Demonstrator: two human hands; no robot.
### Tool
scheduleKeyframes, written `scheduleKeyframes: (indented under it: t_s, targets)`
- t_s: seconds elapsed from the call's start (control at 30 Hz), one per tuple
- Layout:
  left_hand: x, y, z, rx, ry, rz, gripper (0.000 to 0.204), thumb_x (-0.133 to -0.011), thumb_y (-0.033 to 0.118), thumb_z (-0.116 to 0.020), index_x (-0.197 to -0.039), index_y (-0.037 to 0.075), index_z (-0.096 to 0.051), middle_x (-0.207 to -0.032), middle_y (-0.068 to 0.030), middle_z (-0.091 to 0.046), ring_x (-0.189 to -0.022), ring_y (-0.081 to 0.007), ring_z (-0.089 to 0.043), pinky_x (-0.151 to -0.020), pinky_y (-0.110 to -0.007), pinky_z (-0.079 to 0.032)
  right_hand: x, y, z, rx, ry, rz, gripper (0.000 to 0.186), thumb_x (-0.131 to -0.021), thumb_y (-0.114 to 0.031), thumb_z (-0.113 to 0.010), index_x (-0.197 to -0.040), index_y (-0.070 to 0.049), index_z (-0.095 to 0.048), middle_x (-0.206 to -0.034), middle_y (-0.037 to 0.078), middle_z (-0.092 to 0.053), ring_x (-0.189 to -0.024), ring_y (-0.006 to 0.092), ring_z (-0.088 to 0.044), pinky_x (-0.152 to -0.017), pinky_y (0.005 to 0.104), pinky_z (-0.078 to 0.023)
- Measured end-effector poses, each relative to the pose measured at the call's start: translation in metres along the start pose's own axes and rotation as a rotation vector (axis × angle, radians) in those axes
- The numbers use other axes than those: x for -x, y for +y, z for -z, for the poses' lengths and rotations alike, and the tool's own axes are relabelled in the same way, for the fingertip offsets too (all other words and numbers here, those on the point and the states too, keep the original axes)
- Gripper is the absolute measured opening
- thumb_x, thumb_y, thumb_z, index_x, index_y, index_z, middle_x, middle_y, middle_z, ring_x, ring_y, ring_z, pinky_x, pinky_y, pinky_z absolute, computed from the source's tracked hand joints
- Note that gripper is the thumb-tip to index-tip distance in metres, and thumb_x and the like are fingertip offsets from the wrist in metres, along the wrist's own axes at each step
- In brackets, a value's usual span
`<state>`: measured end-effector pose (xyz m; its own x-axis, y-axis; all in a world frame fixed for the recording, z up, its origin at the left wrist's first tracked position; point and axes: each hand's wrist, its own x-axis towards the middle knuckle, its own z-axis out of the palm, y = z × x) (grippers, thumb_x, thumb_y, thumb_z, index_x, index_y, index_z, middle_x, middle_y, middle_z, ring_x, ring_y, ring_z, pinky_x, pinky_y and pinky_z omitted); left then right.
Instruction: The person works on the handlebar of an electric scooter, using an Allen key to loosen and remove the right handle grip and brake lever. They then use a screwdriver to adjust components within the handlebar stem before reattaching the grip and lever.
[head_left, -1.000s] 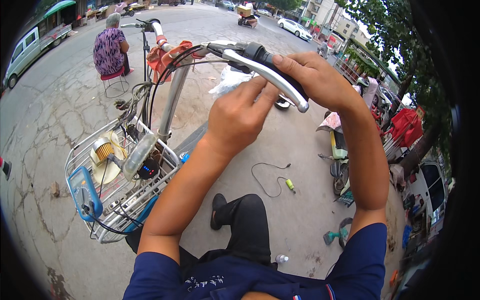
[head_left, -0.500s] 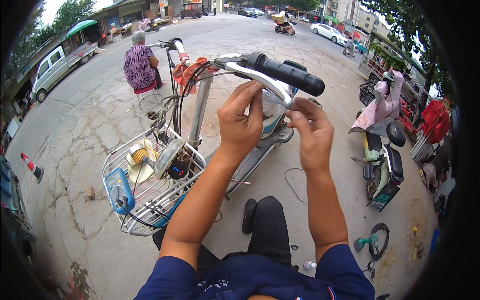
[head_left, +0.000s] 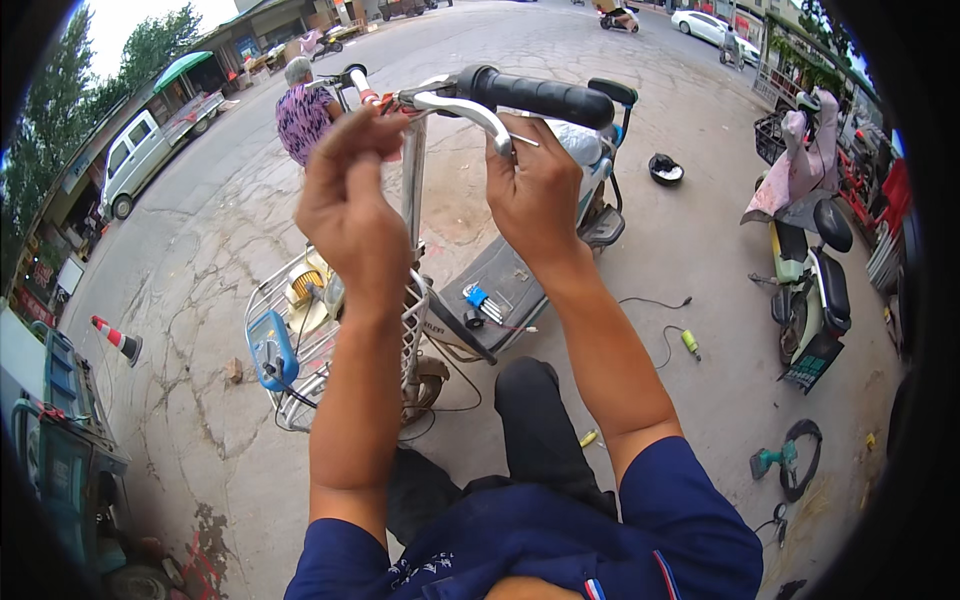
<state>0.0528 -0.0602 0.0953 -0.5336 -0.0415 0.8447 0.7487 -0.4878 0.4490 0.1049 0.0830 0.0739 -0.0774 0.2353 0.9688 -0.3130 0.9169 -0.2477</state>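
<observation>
Left of the silver brake lever [head_left: 468,106], the left hand [head_left: 355,210] is raised, motion-blurred, fingers loosely bent. The right hand [head_left: 540,190] curls its fingers at the lever's tip. The left forearm [head_left: 355,410] and right forearm [head_left: 605,340] rise from below it.

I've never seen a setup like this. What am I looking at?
No robot here: these are a person's bare hands, seen by a fisheye camera worn on the head, which bends straight edges. The right hand is at the tip of a silver brake lever on a two-wheeler; whether its fingers pinch anything is unclear. The left hand is raised and blurred, with nothing visibly held. Below, a white basket holds a blue meter, the footboard carries a blue tool set, and a green tool lies on the ground.
</observation>
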Motion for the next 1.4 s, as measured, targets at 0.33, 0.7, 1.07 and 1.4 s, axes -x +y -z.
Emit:
scheduleKeyframes:
  t_s: [0.33,0.7,1.07,1.4]
  targets:
    - [-0.128,-0.01,-0.025,-0.446,-0.934,0.101,0.032,-0.097,0.025,-0.061,-0.12,0.005,-0.073,-0.111,-0.0074,-0.073,-0.103,-0.0168,-0.066,-0.098,-0.03,-0.047,0.013,-0.007,-0.014,0.105,-0.035,-0.032,0.008,-0.092,-0.009,-0.064,-0.088,-0.003,-0.065,-0.082,0.015,-0.066,-0.068,0.0365,-0.066,-0.061,0.0431,-0.054]
    - [-0.136,-0.008,-0.043,-0.472,-1.239,0.305,0.04,-0.093,0.02,-0.07,-0.13,0.006,-0.067,-0.109,-0.008,-0.073,-0.098,-0.0152,-0.069,-0.096,-0.029,-0.052,0.028,0.004,-0.01,-0.942,0.045,-0.621,0.028,-0.102,-0.02,-0.062,-0.105,0.007,-0.069,-0.087,0.012,-0.074,-0.075,0.014,-0.071,-0.069,0.0259,-0.056]
    - [-0.119,-0.022,0.01,-0.298,-0.947,-0.047,0.057,-0.082,0.006,-0.046,-0.136,-0.011,-0.053,-0.138,-0.0244,-0.058,-0.134,-0.0334,-0.053,-0.117,-0.044,-0.036,0.03,0.016,-0.036,-1.676,0.134,-0.849,0.023,-0.1,-0.016,-0.064,-0.105,0.006,-0.069,-0.093,0.015,-0.074,-0.079,0.0213,-0.074,-0.075,0.0307,-0.062]
    - [-0.093,-0.003,-0.016,-0.836,-1.084,-0.363,0.096,-0.076,0.023,-0.088,-0.153,0.002,-0.034,-0.15,-0.0219,-0.045,-0.14,-0.0332,-0.044,-0.117,-0.047,-0.035,0.028,0.02,-0.047,-1.91,0.191,-0.893,0.022,-0.101,-0.016,-0.06,-0.105,0.004,-0.069,-0.097,0.016,-0.074,-0.082,0.0205,-0.073,-0.076,0.0317,-0.06]
